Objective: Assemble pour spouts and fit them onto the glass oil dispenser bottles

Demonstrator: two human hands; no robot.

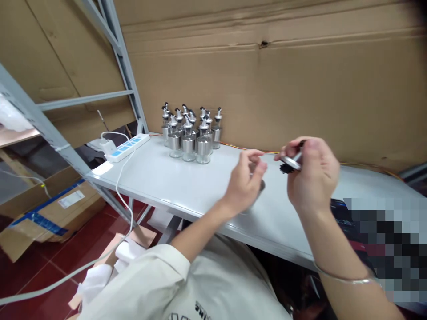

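Right hand pinching silver-black stopper; left hand half-curled, cannot tell if gripping.

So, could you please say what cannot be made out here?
In the head view:
- Grey object: shape mostly hidden by the left hand.
- Silver-and-black stopper: partly covered by the right hand.
- Rear clear-glass, silver-sleeved bottles: lower parts behind the front ones.
- Black lettering on off-white shirt: cut by the bottom edge.

on the table, bottles stand between power strip and left hand.
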